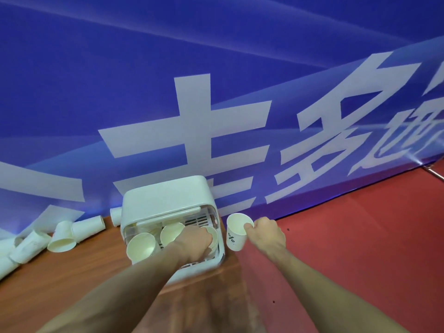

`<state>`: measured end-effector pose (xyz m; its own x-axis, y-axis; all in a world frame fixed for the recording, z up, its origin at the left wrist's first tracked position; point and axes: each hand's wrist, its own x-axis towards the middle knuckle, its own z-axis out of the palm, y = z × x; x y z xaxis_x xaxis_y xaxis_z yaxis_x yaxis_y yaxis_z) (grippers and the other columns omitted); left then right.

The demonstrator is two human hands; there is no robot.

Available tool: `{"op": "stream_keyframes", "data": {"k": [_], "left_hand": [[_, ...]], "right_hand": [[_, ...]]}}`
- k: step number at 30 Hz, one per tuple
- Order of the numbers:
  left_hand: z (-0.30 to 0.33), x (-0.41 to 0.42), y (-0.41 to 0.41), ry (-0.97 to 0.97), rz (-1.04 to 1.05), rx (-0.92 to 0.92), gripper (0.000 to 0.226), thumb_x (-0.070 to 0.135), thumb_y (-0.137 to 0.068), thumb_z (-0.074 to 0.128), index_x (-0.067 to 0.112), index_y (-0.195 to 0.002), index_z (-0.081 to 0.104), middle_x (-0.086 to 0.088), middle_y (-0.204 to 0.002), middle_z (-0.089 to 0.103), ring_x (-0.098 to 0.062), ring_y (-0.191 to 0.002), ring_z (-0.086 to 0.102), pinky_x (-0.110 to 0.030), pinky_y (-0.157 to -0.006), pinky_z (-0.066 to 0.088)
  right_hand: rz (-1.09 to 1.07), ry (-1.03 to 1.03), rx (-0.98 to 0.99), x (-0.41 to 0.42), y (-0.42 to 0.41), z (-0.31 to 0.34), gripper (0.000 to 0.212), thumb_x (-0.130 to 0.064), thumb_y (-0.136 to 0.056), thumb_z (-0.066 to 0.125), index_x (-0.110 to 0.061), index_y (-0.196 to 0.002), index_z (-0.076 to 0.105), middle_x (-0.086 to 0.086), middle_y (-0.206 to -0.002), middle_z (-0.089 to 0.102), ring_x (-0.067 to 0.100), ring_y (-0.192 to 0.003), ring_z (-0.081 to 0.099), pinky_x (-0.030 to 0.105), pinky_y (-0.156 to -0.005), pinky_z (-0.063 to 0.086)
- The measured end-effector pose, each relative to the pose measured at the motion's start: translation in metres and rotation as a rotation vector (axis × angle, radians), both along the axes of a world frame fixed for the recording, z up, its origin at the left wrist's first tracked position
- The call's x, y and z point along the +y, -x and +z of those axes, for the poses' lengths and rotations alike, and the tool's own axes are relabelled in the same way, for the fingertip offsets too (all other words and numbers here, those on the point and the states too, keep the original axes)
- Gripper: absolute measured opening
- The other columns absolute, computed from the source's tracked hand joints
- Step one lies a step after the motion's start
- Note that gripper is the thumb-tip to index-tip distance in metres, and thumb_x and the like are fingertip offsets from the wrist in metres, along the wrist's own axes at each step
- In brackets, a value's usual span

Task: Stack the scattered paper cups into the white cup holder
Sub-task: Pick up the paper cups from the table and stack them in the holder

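From the head view, I am reaching my left hand (195, 241) into the open front of the white cup holder (165, 200), fingers curled round the rim of the rightmost cup (212, 234) inside it, and I judge I am seating that cup in its slot. My right hand (263, 230) is pinching the rim of another paper cup (236, 233), holding it upright just beside the holder's right wall, out past the table (72, 272) edge over the red floor (348, 236). Two more cups (141, 246) are standing mouth-up in the holder to the left. The scattered cups (62, 239) are lying on their sides well to the left along the blue banner (216, 92). To do this well, I am thinking I should press the seated cup straight down, then bring the waiting cup in level and nest it mouth-up without squeezing, since thin paper rims crumple easily.
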<state>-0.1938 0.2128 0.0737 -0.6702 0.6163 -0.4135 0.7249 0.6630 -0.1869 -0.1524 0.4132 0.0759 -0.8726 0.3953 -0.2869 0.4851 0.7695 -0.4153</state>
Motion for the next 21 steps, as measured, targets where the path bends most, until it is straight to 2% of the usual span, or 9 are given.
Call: {"op": "stream_keyframes", "data": {"k": [5,9,12,14,18,21], "left_hand": [[0.008,-0.018,0.008,-0.063,0.008,0.052,0.033,0.038,-0.098,0.048,0.010,-0.100,0.066,-0.014,-0.105,0.069,-0.035,-0.098,0.064,-0.037,-0.076,0.048],[0.012,-0.040,0.012,-0.147,0.054,0.065,0.031,0.039,-0.095,0.048,0.014,-0.095,0.067,-0.010,-0.099,0.070,-0.033,-0.093,0.065,-0.033,-0.068,0.045],[0.007,-0.056,0.014,-0.237,0.080,0.050,0.033,0.041,-0.091,0.047,0.015,-0.090,0.069,-0.006,-0.093,0.070,-0.031,-0.087,0.065,-0.034,-0.069,0.051],[0.004,-0.064,0.012,-0.264,0.080,0.064,0.034,0.042,-0.091,0.046,0.018,-0.094,0.070,-0.004,-0.096,0.071,-0.029,-0.088,0.065,-0.034,-0.070,0.049],[0.005,-0.072,0.006,-0.328,0.107,0.070,0.031,0.039,-0.094,0.047,0.023,-0.109,0.069,-0.003,-0.105,0.071,-0.028,-0.096,0.064,-0.034,-0.076,0.045],[0.004,-0.075,0.002,-0.361,0.136,0.033,0.029,0.038,-0.093,0.046,0.022,-0.101,0.069,-0.003,-0.096,0.071,-0.028,-0.088,0.064,-0.032,-0.068,0.045]], "right_hand": [[0.069,0.026,0.043,-0.021,0.019,0.019,0.035,-0.040,-0.085,0.048,-0.013,-0.062,0.050,0.004,-0.070,0.057,0.028,-0.070,0.055,0.030,-0.061,0.042],[0.203,0.043,0.058,-0.045,0.029,0.028,0.031,-0.039,-0.082,0.046,-0.015,-0.062,0.046,0.001,-0.063,0.054,0.027,-0.066,0.055,0.033,-0.061,0.046],[0.291,-0.006,0.050,-0.059,0.029,0.023,0.031,-0.038,-0.083,0.046,-0.016,-0.061,0.043,0.002,-0.065,0.053,0.028,-0.065,0.053,0.031,-0.057,0.040],[0.324,-0.024,0.046,-0.065,0.028,0.016,0.031,-0.036,-0.085,0.047,-0.015,-0.063,0.043,0.004,-0.069,0.053,0.028,-0.067,0.051,0.031,-0.059,0.039],[0.405,-0.129,0.054,-0.073,0.027,0.002,0.027,-0.035,-0.087,0.044,-0.012,-0.075,0.053,0.006,-0.076,0.056,0.030,-0.072,0.052,0.032,-0.063,0.040],[0.420,-0.167,0.067,-0.076,0.027,-0.008,0.027,-0.035,-0.089,0.042,-0.012,-0.078,0.053,0.009,-0.081,0.060,0.029,-0.073,0.053,0.032,-0.063,0.039]]}}
